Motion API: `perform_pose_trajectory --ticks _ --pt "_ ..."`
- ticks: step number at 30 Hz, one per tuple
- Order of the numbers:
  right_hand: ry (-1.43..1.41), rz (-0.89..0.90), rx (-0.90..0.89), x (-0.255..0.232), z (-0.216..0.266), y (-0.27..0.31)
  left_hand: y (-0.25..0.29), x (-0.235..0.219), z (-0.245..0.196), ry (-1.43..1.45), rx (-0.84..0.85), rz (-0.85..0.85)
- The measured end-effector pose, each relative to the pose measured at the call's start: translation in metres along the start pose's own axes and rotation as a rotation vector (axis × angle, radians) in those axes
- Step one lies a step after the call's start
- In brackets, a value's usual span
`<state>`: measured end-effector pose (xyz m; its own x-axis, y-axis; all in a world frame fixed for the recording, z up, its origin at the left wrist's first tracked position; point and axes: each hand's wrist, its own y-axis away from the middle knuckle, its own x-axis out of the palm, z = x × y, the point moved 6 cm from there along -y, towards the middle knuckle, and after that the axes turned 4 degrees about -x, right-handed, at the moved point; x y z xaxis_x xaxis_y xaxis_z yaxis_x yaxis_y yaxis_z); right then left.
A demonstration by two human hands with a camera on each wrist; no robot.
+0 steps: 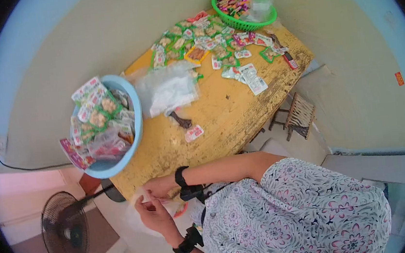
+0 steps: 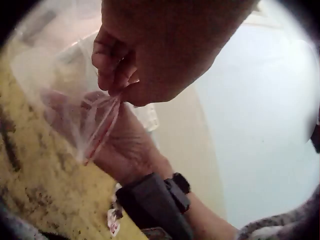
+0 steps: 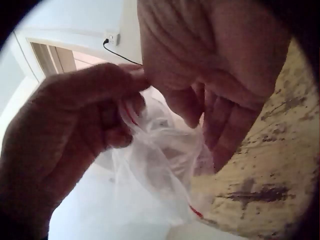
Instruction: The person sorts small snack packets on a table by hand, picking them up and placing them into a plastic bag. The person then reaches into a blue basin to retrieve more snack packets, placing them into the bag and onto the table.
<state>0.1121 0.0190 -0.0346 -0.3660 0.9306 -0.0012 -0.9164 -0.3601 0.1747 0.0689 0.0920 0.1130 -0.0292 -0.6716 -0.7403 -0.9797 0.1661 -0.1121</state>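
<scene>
1. worn yellow table [image 1: 226, 119], paint scuffed and speckled dark, running from 7 o'clock up toward 1 o'clock.
2. at 9 o'clock on its edge, blue basin [image 1: 134, 128] heaped with snack packets.
3. at 12 o'clock of the tabletop's middle, crumpled clear plastic bags [image 1: 167, 88].
4. just below those, dark small packet [image 1: 181, 120] and a pink-white packet [image 1: 194, 133] close beside it.
5. toward 1 o'clock, loose spread of green-edged snack packets [image 1: 204, 41].
6. at the far 1 o'clock corner, green basket [image 1: 246, 23] of wrapped sweets.
</scene>
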Motion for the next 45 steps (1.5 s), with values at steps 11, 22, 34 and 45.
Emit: perform_pose_trajectory --ticks 11,22,34,45 --pt "0.454 -0.612 0.175 -0.122 -0.042 0.072 -0.029 0.145 0.072 0.563 -0.2 0.462" --pt "0.224 -1.005 -0.16 -0.209 -0.052 0.228 -0.018 0.208 0.06 0.635 -0.514 0.715" --pt "0.358 -1.749 0.091 -0.292 -0.088 0.455 -0.012 0.201 0.055 0.579 -0.54 0.678" --pt "0.826 -1.513 0.43 -0.321 -0.072 0.441 -0.006 0.2 0.051 0.571 -0.571 0.596"
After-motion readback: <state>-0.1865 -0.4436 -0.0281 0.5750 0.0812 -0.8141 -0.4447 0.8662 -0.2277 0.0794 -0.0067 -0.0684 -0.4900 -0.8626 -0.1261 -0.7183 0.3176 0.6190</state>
